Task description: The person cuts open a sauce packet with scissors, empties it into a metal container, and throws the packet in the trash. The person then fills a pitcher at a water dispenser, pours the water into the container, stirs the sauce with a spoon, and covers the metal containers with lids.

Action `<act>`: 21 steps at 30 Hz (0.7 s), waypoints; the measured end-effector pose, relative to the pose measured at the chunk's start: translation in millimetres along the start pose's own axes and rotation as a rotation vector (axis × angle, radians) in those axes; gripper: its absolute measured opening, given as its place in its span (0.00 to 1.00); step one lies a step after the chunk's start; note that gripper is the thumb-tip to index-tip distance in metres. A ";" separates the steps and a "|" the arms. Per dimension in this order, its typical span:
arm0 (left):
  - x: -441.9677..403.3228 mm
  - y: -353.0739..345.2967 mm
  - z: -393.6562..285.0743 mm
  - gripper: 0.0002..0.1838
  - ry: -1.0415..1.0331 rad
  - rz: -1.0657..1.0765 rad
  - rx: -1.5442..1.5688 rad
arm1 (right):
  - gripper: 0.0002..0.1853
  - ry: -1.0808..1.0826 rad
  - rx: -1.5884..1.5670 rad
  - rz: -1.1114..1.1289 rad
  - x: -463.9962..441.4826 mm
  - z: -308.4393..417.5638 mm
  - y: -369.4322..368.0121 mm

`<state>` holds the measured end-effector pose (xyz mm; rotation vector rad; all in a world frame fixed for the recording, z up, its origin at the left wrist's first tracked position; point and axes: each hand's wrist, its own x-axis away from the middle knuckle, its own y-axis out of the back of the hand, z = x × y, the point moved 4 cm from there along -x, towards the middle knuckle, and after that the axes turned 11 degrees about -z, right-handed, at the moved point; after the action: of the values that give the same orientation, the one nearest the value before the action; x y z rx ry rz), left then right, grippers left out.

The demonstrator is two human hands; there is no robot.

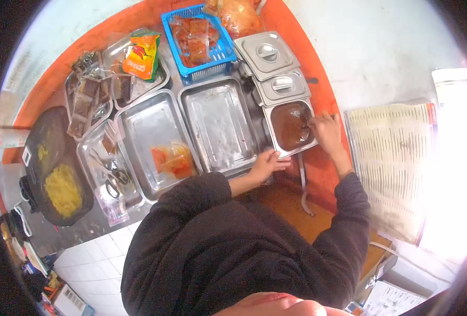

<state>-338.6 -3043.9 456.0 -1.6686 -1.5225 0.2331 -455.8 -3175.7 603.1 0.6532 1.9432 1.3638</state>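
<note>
A square steel pan [269,122] holds a smooth brown sauce [291,126] with a shiny patch on its surface. My right hand [326,132] is over the pan's right rim, its fingers pinched together at the edge of the sauce; what they hold is too small to make out. At the pan's near left corner, my left hand [264,167] touches the rim with its fingers apart and nothing in them. Below the pan, a metal strip with a curved end [303,184] hangs down.
Two lidded steel pans [282,87] [267,51] stand behind the sauce. To the left are a bare steel tray [217,124], a tray [149,126] with orange packets, a blue basket [191,76], a tray with scissors [88,150] and a black pan [54,142] of yellow food.
</note>
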 end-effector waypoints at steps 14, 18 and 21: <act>-100.2 -14.3 -258.0 0.11 -0.901 -0.288 -1.575 | 0.06 0.118 0.117 0.043 1.2 -12.6 -10.2; -165.9 -4.3 -261.2 0.13 -0.951 -0.435 -2.002 | 0.07 0.121 0.057 0.116 -1.1 -15.0 -16.6; -191.3 0.7 -258.0 0.14 -0.942 -0.400 -2.040 | 0.05 0.093 0.108 -0.060 -3.4 -13.7 -9.2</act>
<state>-220.4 -3329.6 542.9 -2.6224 -3.1848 -1.4609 -464.2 -3189.6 598.3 0.5863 2.1050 1.2798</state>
